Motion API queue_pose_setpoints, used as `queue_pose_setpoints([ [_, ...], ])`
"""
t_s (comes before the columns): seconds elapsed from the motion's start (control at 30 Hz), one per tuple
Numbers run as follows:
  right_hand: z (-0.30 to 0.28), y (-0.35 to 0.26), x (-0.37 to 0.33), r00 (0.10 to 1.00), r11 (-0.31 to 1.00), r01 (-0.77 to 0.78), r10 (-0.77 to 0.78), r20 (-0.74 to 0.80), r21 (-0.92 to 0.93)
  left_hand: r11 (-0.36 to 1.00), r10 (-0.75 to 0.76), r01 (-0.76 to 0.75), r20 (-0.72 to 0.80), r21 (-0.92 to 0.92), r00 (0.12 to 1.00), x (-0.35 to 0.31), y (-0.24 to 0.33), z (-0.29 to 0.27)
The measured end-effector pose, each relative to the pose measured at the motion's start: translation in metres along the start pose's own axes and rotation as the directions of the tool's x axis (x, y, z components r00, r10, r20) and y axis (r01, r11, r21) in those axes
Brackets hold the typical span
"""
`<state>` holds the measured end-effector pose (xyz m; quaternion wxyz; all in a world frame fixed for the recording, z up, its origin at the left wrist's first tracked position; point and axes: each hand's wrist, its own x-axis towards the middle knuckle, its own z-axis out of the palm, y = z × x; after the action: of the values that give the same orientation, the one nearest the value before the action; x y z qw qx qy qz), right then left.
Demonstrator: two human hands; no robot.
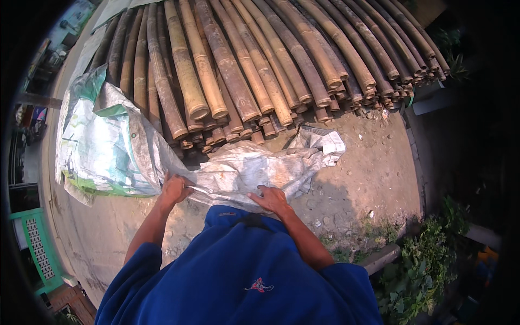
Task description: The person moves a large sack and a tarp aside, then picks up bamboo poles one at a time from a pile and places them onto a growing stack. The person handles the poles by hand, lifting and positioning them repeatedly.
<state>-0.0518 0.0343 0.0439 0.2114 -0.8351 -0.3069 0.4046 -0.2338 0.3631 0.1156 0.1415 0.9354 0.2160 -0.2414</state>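
A crumpled whitish plastic tarp point(246, 168) lies in front of me, along the cut ends of a large stack of bamboo poles point(230, 103). My left hand point(176, 188) is closed on its near edge, where the sheet bunches into a tight fold. Farther right, my right hand point(271, 199) rests against the sheet, thumb and forefinger spread apart; its other fingers are hard to see. To the left, a wider part of the sheet with green and printed patches drapes over the stack's corner.
Bare dirt ground point(368, 168) stretches right of the tarp. Leafy plants point(420, 265) grow at the lower right, beside a low kerb-like edge point(382, 258). A green frame with a patterned panel point(40, 249) stands far left, past a paved strip.
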Motion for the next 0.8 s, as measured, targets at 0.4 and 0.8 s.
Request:
queue_pose_setpoints([
  [0.4,-0.004,0.001,0.006,1.000,1.000,0.026,-0.026,0.008,0.006,0.996,-0.087,0.087,0.006,0.001,0.996,-0.017,-0.014,0.026],
  [0.8,-0.013,0.000,0.004,0.995,0.996,0.094,-0.094,-0.033,0.009,0.992,-0.071,0.058,-0.106,-0.116,0.992,-0.019,-0.012,0.039],
])
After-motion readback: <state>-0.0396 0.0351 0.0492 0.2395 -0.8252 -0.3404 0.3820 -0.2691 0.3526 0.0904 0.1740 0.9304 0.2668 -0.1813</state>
